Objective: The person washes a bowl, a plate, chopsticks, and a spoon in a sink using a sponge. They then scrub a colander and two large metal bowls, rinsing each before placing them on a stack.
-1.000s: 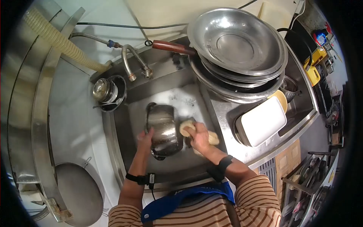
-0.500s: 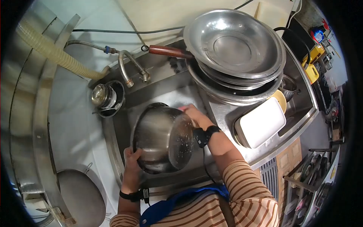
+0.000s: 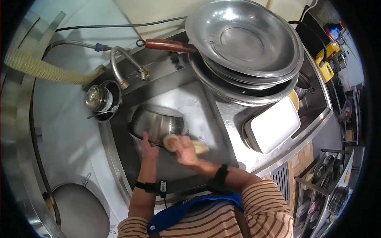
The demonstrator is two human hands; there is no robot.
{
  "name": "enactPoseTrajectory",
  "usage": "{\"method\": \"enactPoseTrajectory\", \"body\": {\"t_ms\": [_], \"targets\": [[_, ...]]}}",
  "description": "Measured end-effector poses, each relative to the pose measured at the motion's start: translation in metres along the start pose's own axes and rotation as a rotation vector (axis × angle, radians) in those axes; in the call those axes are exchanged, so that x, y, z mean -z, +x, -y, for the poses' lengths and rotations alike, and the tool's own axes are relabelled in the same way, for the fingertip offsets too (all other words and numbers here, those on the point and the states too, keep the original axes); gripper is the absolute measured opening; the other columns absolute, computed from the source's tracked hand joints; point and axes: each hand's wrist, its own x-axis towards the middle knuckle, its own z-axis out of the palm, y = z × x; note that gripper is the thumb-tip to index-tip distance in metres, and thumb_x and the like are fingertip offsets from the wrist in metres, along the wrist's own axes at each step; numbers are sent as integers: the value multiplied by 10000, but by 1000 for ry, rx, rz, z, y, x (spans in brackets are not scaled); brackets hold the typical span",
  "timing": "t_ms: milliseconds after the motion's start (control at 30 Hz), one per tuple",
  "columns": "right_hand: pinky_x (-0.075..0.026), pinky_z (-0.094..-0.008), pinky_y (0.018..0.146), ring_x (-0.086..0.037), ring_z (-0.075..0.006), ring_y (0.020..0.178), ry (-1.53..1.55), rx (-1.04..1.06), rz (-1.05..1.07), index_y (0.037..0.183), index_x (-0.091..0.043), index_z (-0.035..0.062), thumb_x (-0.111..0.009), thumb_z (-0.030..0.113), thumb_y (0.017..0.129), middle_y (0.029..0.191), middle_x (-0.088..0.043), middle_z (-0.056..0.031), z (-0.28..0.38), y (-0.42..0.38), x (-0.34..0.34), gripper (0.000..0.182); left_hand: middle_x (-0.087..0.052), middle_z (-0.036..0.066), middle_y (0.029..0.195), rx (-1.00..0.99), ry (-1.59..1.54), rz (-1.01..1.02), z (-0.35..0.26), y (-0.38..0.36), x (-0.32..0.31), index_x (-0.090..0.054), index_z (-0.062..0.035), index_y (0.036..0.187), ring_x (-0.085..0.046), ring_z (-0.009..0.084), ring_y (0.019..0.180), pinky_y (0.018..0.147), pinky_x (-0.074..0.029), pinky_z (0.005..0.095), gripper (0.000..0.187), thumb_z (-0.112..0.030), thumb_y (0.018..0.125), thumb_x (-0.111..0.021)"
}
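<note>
A round metal pot [image 3: 154,123] lies tilted in the left basin of the steel sink [image 3: 190,99]. My left hand [image 3: 148,147] holds its near rim, thumb up against the metal side. Close by on the right, my right hand [image 3: 185,151] is closed around a pale yellowish cloth or scrubber [image 3: 199,146], blurred by motion, beside the pot's near right side. Part of the pale thing shows to the left of the fingers, part to the right. White suds or wet streaks mark the basin floor.
Large metal bowls [image 3: 242,43] are stacked on the right, with a wooden-handled pan [image 3: 170,45] among them. A white tray [image 3: 274,125] stands nearer. The faucet [image 3: 119,71] rises behind the basin. Small bowls [image 3: 99,99] sit at the left edge, and a round grey lid [image 3: 79,210] lies lower left.
The pot has moved down into the basin and turned. My right hand has left its right side and now grips the pale cloth or scrubber near its front. The view has shifted slightly.
</note>
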Motion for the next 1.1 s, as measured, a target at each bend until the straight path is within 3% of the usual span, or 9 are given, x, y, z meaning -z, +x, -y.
{"method": "enactPoseTrajectory", "body": {"t_ms": [100,200,300,433,567,667,767,967,1100], "targets": [[-386,-458,700,-473,-351,830,-231,88,-224,999,-578,46,-570,32,588,926,-513,-182,-16,42,-8,412,-521,132,1186,-53,249,34,12,13,35,-470,27,1193,-514,256,1073,934,-426,404,412,-225,884,-574],[-433,-445,742,-511,-386,873,-243,-496,-161,1069,-590,154,-507,-50,636,951,-555,-205,-91,47,-25,486,-524,124,1184,-192,587,96,5,6,64,-473,44,1187,-515,248,1063,938,-415,379,456,-281,883,-572],[-434,-449,781,-538,-380,884,-268,-623,174,1099,-592,167,-594,83,687,892,-586,-195,-143,4,-9,421,-531,113,1174,5,135,-17,-22,-14,51,-499,47,1166,-516,238,1052,929,-409,362,469,-322,883,-564],[-423,-428,814,-533,-367,943,-468,-445,-1,1115,-561,172,-600,97,685,981,-560,-185,-105,-16,30,438,-552,112,1136,-50,260,75,-38,-32,65,-543,44,1122,-519,230,1037,919,-407,371,452,-338,881,-557],[-451,-402,823,-527,-360,993,-425,-297,674,1238,-474,133,-583,40,642,1044,-525,-210,-82,-41,73,613,-561,143,1120,-29,281,220,-60,-51,68,-548,65,1121,-527,253,1032,925,-394,369,424,-288,888,-520],[-445,-410,809,-501,-368,962,-395,-137,412,1230,-482,157,-590,44,642,1003,-500,-173,-36,-57,112,609,-547,156,1128,-146,397,286,-71,-57,85,-509,76,1160,-518,251,1035,922,-392,369,438,-270,893,-485],[-447,-416,801,-506,-360,927,-368,43,470,1210,-489,160,-574,53,668,992,-486,-166,-29,-78,125,559,-488,166,1201,-55,225,331,-85,-119,55,-443,93,1205,-498,258,1054,918,-395,378,496,-260,863,-511],[-439,-416,786,-503,-353,910,-203,231,439,1155,-518,150,-542,53,713,979,-473,-159,-40,-91,141,454,-482,135,1197,-485,692,556,-102,-216,0,-379,14,1274,-511,261,1042,883,-422,382,650,-243,744,-651],[-422,-430,833,-494,-361,945,-40,394,189,1169,-512,121,-563,49,700,999,-480,-177,-72,-108,143,477,-532,122,1112,-770,447,927,-81,-289,-99,-392,20,1254,-555,237,949,814,-466,362,721,-204,668,-747]]}}
